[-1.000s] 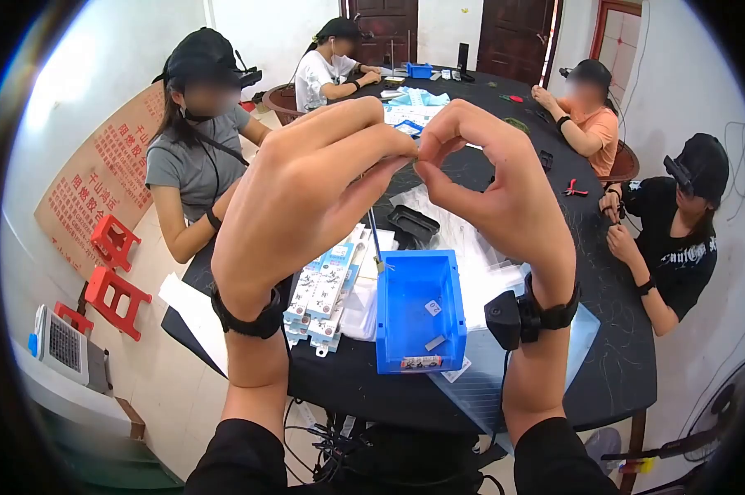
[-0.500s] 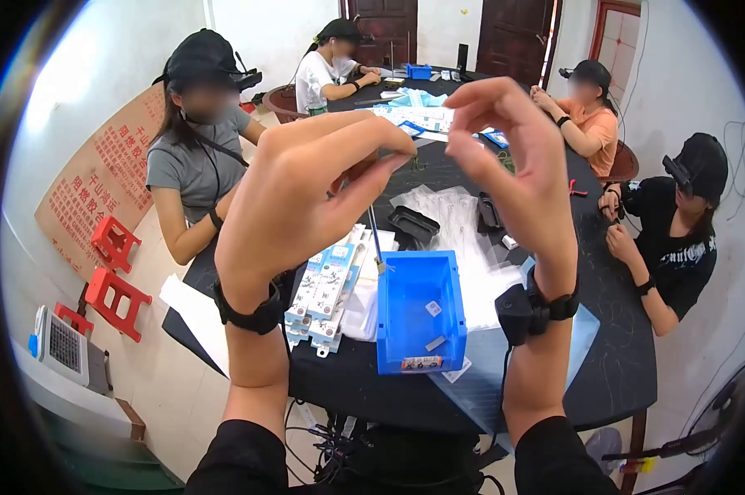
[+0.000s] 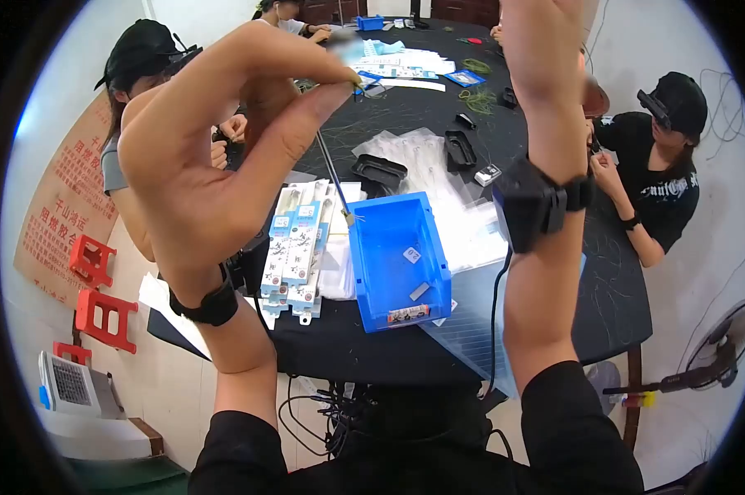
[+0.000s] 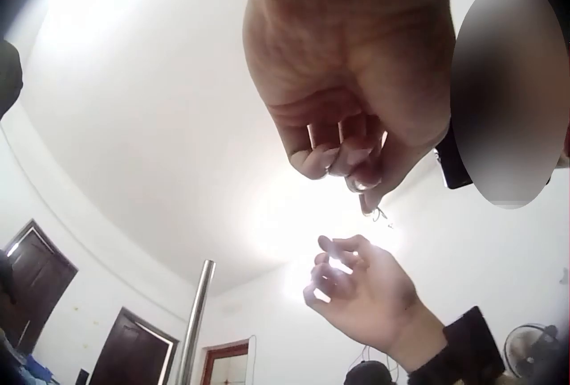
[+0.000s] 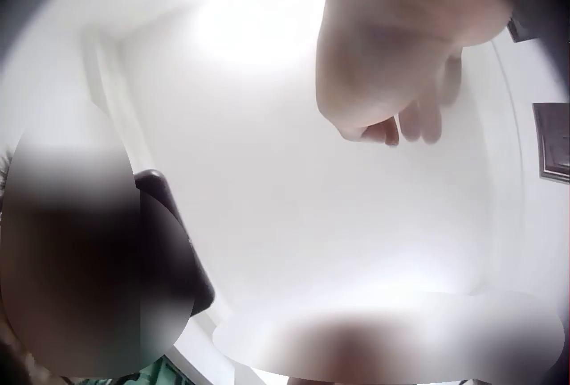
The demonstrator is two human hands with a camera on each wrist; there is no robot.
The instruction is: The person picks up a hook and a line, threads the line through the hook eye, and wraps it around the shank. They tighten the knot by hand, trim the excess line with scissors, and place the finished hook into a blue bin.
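Observation:
My left hand (image 3: 199,157) is raised at the left of the head view, thumb and index fingertip pinching a thin strand (image 4: 381,217), whose small loop shows below the fingertips of the left hand (image 4: 356,55) in the left wrist view. My right hand (image 3: 546,49) is raised at the top right, its fingers cut off by the frame. In the left wrist view the right hand (image 4: 370,300) has loosely bent fingers and nothing visible in them, apart from the left. The right wrist view shows the right hand (image 5: 401,55) with fingers partly hidden.
On the black table (image 3: 612,305) are a blue bin (image 3: 395,239) with a thin rod (image 3: 333,169) beside it, printed packets (image 3: 294,256), clear bags (image 3: 418,165), black trays (image 3: 379,171) and green strands (image 3: 477,101). Several people sit around it; a fan (image 3: 723,342) stands at right.
The two hands, together at the fingertips a second ago, have come apart. My right hand has moved up and away, while my left still pinches. The head view has tilted down.

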